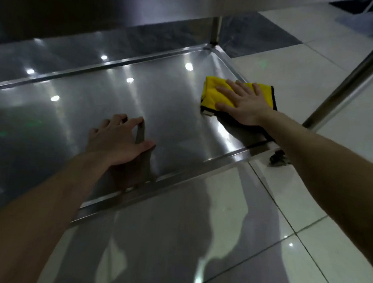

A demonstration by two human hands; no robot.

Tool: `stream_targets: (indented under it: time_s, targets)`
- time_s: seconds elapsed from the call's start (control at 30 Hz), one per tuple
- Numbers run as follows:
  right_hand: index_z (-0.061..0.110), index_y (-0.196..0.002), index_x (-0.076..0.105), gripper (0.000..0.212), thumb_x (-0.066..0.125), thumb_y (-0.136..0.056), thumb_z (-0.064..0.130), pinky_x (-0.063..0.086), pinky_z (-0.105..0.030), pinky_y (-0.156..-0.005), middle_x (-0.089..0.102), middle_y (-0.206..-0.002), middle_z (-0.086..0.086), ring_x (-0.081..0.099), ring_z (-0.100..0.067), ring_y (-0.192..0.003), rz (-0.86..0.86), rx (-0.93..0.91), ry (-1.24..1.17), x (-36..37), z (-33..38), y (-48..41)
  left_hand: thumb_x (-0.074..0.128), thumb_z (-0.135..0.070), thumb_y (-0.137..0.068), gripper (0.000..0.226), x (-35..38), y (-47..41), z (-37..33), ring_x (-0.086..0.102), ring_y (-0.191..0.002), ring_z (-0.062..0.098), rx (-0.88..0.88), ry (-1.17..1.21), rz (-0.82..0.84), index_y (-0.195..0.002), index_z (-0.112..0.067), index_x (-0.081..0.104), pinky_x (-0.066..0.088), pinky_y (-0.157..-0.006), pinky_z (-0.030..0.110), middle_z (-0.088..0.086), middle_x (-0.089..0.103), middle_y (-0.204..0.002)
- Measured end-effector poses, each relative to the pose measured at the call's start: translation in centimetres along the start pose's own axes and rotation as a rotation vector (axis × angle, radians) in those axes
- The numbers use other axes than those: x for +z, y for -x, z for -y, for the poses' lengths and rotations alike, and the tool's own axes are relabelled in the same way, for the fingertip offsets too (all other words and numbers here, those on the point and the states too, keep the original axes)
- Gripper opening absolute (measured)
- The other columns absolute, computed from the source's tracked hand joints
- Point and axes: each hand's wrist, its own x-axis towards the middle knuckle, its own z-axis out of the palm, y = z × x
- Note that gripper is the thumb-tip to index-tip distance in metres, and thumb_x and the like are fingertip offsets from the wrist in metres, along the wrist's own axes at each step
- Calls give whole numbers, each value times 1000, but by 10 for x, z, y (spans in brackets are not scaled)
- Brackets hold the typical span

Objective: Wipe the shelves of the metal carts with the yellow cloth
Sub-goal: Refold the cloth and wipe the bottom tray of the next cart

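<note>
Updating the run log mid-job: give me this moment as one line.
step: wiping bottom shelf | right hand: flat on yellow cloth, near right rim | left hand: fingertips braced on shelf, empty

Lower shelf (123, 100): sheet metal, brushed, glossy, mirrors ceiling lights; raised rim polished. Cart legs (350, 84): smooth shiny metal tube. Yellow cloth (215, 93): soft, matt, fuzzy pile, dark stitched edging. Floor tiles (307, 189): pale, glazed, highly reflective, thin dark grout lines.
</note>
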Motion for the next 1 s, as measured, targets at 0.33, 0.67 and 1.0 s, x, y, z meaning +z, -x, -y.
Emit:
stream_targets:
  time_s: [0.33, 0.67, 1.0]
  targets:
    - [59, -164, 3, 84, 12, -88, 93, -11, -63, -127, -7, -180, 11, -9, -20, -166, 31, 87, -26, -2, 28, -84, 41, -92, -90, 91, 5, -3, 1, 18, -164, 33, 2, -1, 14, -168, -51, 16, 24, -125, 61, 0, 15, -180]
    - [52, -167, -1, 67, 20, -106, 71, -9, -57, -131, -14, -179, 9, -13, -18, -165, 81, -173, 14, 23, 120, 107, 42, -92, -90, 89, -3, 4, -4, 16, -163, 32, -3, 38, 28, -167, -53, 17, 21, -124, 59, -1, 13, -180]
    - [56, -166, 0, 72, 6, -97, 77, -4, -61, -129, -10, -180, 5, -10, -23, -166, 28, -345, 88, 34, 202, 137, 49, -38, -112, 45, -12, 80, 86, 43, -154, 33, -16, 188, -295, -154, -24, 58, 31, -127, 46, 9, 52, -164]
